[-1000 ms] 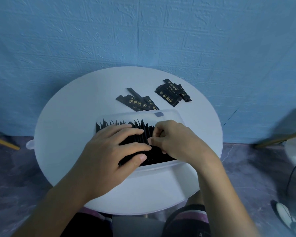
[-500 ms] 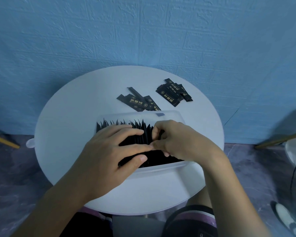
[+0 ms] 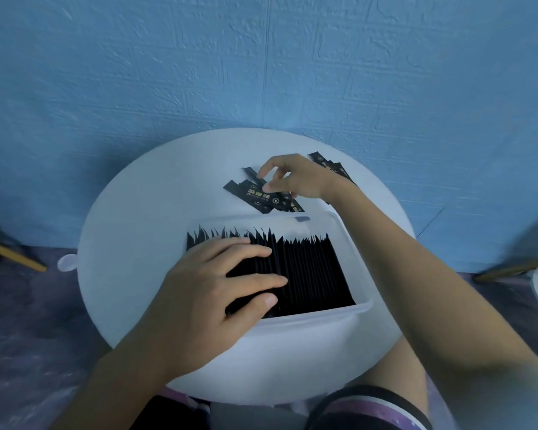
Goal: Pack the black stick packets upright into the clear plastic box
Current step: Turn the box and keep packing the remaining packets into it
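My left hand (image 3: 218, 283) lies flat, fingers spread, pressing the upright packets (image 3: 311, 271) that nearly fill the box (image 3: 359, 308). My right hand (image 3: 295, 178), fingers half-curled, hovers at the loose packets (image 3: 255, 193) behind it, gripping none yet. They look light, thin and slick; I'd pinch one end.

The left hand (image 3: 218, 283) lies palm down, fingers spread and stretched flat toward the right, the forearm running back to the lower left. The right arm reaches forward from the lower right, its wrist bent, and the right hand (image 3: 295, 181) hangs with the fingers curled downward, thumb and forefinger drawn near each other but apart. Bare knees and striped shorts show at the bottom edge.
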